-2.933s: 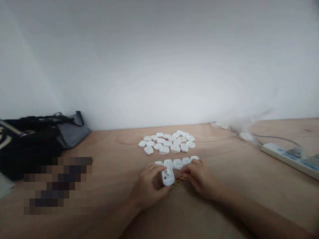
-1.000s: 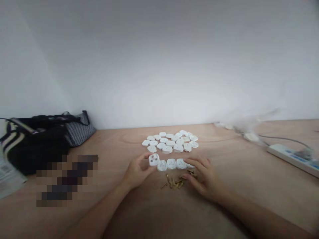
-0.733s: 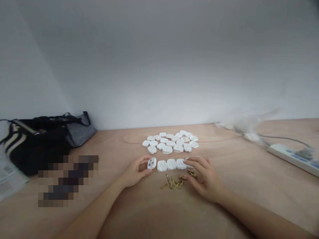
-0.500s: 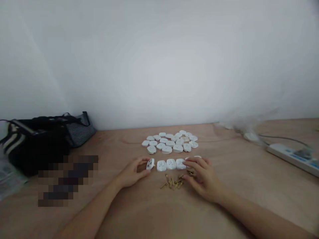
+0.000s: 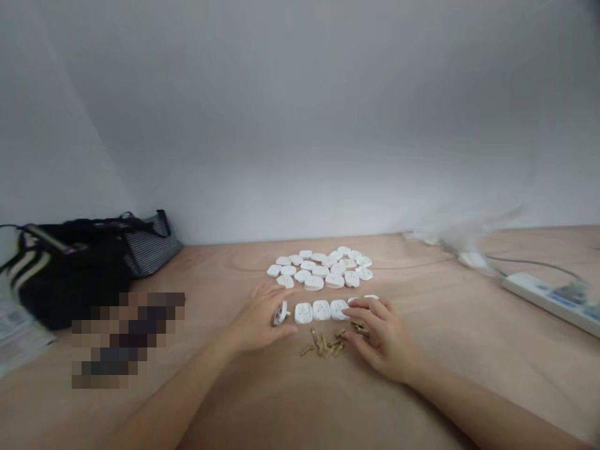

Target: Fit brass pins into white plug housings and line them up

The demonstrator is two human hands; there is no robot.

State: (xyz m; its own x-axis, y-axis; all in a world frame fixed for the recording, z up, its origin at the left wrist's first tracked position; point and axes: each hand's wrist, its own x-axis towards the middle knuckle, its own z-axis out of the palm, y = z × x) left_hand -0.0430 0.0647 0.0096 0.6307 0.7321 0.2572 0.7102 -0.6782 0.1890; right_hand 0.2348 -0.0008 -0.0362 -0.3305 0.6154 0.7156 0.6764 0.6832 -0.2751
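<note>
My left hand [image 5: 260, 319] is spread, thumb and fingers apart. Between them a white socket cover [image 5: 280, 313] stands tilted on edge, a brass-coloured bit showing at its right; whether it rests against the palm I cannot tell. A row of similar covers lies to its right, among them a socket cover [image 5: 303, 313] and another cover [image 5: 321, 310]. My right hand [image 5: 382, 334] arches over the row's right end, fingers apart from the thumb. Its fingertips meet a cover [image 5: 339, 310], and the thumb is beside small brass contact pieces [image 5: 324, 345] piled in front. The space under that palm is partly hidden.
Many more white covers [image 5: 320, 270] lie grouped behind the row on the wooden table [image 5: 300, 400]. A black bag [image 5: 70, 269] is at the left. On the right are a power strip [image 5: 553, 306] and clear plastic wrapping [image 5: 464, 244].
My left fingers and thumb have spread wider and reach past the tilted cover, which has turned more edge-on. My right hand has hardly moved.
</note>
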